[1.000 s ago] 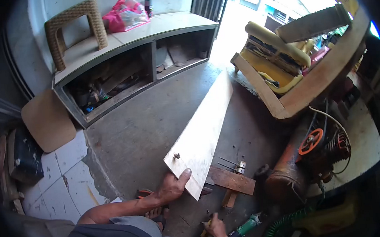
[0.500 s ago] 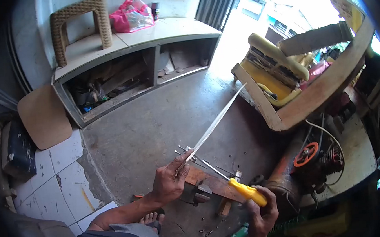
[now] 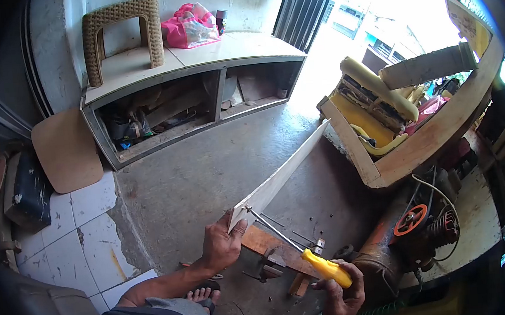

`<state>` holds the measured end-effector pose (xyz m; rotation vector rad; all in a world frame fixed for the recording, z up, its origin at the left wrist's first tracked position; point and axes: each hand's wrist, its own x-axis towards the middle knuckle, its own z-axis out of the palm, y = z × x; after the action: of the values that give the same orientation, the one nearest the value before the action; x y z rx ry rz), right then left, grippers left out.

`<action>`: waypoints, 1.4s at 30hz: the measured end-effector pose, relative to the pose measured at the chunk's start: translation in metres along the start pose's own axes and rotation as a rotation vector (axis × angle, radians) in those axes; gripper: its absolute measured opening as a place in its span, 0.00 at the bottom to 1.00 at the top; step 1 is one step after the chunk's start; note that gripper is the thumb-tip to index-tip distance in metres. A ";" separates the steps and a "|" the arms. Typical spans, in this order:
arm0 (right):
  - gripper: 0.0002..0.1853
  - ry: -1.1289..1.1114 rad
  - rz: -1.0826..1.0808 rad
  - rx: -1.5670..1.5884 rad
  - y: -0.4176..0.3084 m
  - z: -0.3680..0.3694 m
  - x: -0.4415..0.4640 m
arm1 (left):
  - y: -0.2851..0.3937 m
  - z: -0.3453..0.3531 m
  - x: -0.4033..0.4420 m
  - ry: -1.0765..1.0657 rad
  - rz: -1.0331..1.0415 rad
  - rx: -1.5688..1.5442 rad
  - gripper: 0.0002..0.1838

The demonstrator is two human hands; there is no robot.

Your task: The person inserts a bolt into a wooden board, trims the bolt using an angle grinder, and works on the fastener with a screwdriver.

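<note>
My left hand (image 3: pixel 222 244) grips the near end of a long pale board (image 3: pixel 282 170), thumb on its right face. The board stands tilted, nearly edge-on, and reaches away toward the yellow seat frame. My right hand (image 3: pixel 344 294) is wrapped round the yellow handle of a screwdriver (image 3: pixel 326 267). Its shaft runs up and left, and the tip is at a small metal fitting (image 3: pixel 248 209) near the board's end. Below the board, a reddish-brown wooden block (image 3: pixel 258 240) with metal parts lies low over the floor.
An orange-wheeled compressor (image 3: pixel 381 236) stands at the right, below a wooden frame (image 3: pixel 438 138) and a yellow seat part (image 3: pixel 376 90). A tiled bench (image 3: pixel 239 46) holds a woven stool (image 3: pixel 153 35) and a pink bag (image 3: pixel 191 30). A green hose (image 3: pixel 380 314) lies lower right.
My right hand has risen from the floor with the screwdriver, bringing its tip to the fitting. The board first turned edge-on, then tilted back slightly to show its right face.
</note>
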<state>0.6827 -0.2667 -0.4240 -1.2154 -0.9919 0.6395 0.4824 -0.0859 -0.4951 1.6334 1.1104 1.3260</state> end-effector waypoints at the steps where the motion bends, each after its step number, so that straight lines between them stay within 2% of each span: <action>1: 0.21 0.002 -0.001 0.020 0.000 0.000 0.000 | 0.001 0.000 0.000 -0.008 -0.013 0.004 0.15; 5: 0.20 -0.019 -0.033 -0.017 -0.003 0.001 0.001 | 0.003 -0.006 0.001 -0.047 -0.038 0.023 0.15; 7: 0.20 -0.111 -0.197 -0.175 -0.006 0.000 0.006 | 0.005 -0.010 0.003 -0.098 -0.012 0.068 0.17; 8: 0.20 -0.108 -0.198 -0.179 -0.006 -0.003 0.005 | 0.005 -0.010 0.003 -0.101 -0.010 0.064 0.17; 10: 0.20 -0.082 -0.024 -0.150 0.001 -0.011 0.002 | 0.005 -0.010 0.004 -0.099 0.064 0.046 0.19; 11: 0.20 -0.081 -0.027 -0.155 0.004 -0.014 0.001 | 0.007 -0.011 0.004 -0.098 0.065 0.040 0.19; 13: 0.19 -0.052 0.129 -0.217 0.014 -0.020 -0.005 | 0.011 -0.014 0.004 -0.148 0.018 0.095 0.20; 15: 0.19 -0.070 0.072 -0.231 0.019 -0.024 -0.007 | 0.007 -0.011 0.006 -0.143 0.079 0.069 0.20; 17: 0.19 -0.083 0.192 -0.138 0.010 -0.025 -0.008 | 0.006 -0.012 0.006 -0.137 0.136 0.043 0.20; 19: 0.20 -0.078 0.156 -0.169 0.009 -0.021 -0.010 | 0.008 -0.013 0.006 -0.192 0.077 0.091 0.22; 22: 0.22 -0.086 -0.181 -0.587 -0.002 -0.003 -0.003 | 0.008 -0.004 0.006 -0.114 0.169 0.013 0.25; 25: 0.20 -0.137 -0.169 -0.706 0.001 -0.010 -0.003 | 0.013 0.001 0.002 -0.114 0.114 -0.029 0.27; 26: 0.24 -0.140 -0.157 -0.696 0.006 -0.013 -0.005 | 0.013 0.002 0.003 -0.114 0.114 -0.031 0.27; 27: 0.24 -0.140 -0.156 -0.698 0.002 -0.010 -0.005 | 0.012 0.002 0.004 -0.104 0.125 -0.032 0.27; 32: 0.18 -0.068 -0.192 -0.625 -0.002 -0.006 -0.007 | 0.015 0.000 0.007 -0.094 0.117 -0.032 0.27; 35: 0.17 -0.015 -0.076 -0.559 0.011 -0.017 -0.013 | 0.009 0.000 0.009 -0.071 0.161 -0.015 0.28; 37: 0.18 -0.020 -0.107 -0.527 0.014 -0.017 -0.013 | 0.004 0.001 0.010 -0.049 0.139 -0.076 0.28; 39: 0.20 0.036 0.045 -0.218 0.014 -0.014 -0.018 | 0.009 0.003 0.012 -0.018 0.094 -0.193 0.27; 40: 0.20 0.040 0.052 -0.220 0.016 -0.017 -0.020 | 0.011 0.004 0.013 0.010 0.048 -0.310 0.27; 41: 0.22 0.107 0.102 -0.113 0.022 -0.024 -0.023 | 0.012 0.002 0.014 0.004 0.044 -0.311 0.27; 42: 0.23 0.176 0.149 -0.007 0.027 -0.030 -0.023 | 0.011 -0.001 0.014 -0.080 0.053 -0.184 0.27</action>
<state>0.7017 -0.2933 -0.4577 -1.3367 -0.7624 0.6341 0.4848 -0.0763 -0.4800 1.5743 0.8765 1.3429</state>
